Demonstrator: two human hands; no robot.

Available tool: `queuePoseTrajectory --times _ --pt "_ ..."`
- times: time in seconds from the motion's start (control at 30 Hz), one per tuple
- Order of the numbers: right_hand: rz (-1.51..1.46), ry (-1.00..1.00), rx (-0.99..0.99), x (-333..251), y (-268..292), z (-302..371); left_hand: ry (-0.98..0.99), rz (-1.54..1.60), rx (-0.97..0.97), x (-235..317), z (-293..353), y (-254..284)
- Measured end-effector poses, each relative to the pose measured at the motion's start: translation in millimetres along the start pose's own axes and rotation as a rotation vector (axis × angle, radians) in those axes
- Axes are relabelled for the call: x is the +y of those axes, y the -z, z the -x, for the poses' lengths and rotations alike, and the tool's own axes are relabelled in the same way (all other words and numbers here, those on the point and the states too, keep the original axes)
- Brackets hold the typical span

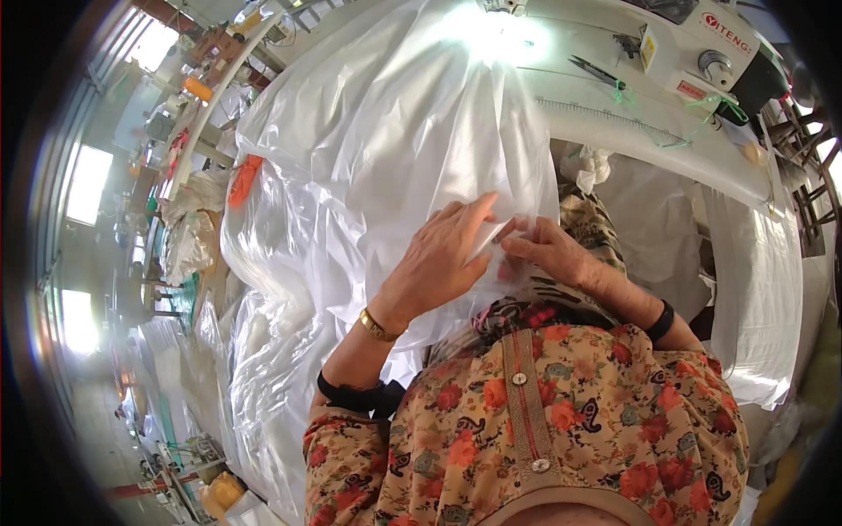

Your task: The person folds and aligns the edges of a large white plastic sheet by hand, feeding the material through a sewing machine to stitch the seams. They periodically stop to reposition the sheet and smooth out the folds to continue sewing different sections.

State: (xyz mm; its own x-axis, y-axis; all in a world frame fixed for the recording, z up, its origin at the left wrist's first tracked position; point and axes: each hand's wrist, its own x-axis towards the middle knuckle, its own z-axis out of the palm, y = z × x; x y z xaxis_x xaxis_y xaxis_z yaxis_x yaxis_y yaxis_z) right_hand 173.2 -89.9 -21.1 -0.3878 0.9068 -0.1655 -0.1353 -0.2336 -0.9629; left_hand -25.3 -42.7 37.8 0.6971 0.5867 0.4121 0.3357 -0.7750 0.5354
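A large white translucent plastic sheet [386, 149] spreads in folds from under a bright lamp at the top, down over the table edge and my lap. My left hand [443, 254] lies over it near the middle, fingers stretched out and thumb apart. Just to its right, my right hand [557, 250] is closed with bent fingers, pinching the sheet's edge. A small fold of the sheet stands between both hands. The right fingertips are partly hidden behind this translucent material.
A white sewing machine [719, 53] stands at the top right. Dark pointed snips [598, 72] and green thread [693, 123] lie on the white table [649, 101], beside a ruler strip [605, 114]. An orange piece [245, 180] rests at the sheet's left edge.
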Motion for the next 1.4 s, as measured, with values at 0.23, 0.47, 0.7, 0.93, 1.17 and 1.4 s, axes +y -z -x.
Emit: queuePoseTrajectory --times 0.23,0.47,0.7,0.93,1.17,1.4 --pt "-0.007 0.207 0.381 -1 2 8 0.229 0.260 -0.160 -5 7 -4" --pt "-0.082 0.107 0.114 -23 -13 25 0.628 0.825 0.039 -12 32 -14" --pt "-0.334 -0.012 0.049 -9 -28 7 0.739 1.279 -0.044 -7 22 -18" --pt "-0.079 0.034 0.244 -12 -27 13 0.627 0.876 0.086 -26 35 -34" --pt "0.759 0.428 0.330 -45 -32 16 0.305 0.087 0.088 -2 31 -23" --pt "1.191 0.514 0.204 -34 -33 6 0.313 0.438 0.019 -27 38 -38"
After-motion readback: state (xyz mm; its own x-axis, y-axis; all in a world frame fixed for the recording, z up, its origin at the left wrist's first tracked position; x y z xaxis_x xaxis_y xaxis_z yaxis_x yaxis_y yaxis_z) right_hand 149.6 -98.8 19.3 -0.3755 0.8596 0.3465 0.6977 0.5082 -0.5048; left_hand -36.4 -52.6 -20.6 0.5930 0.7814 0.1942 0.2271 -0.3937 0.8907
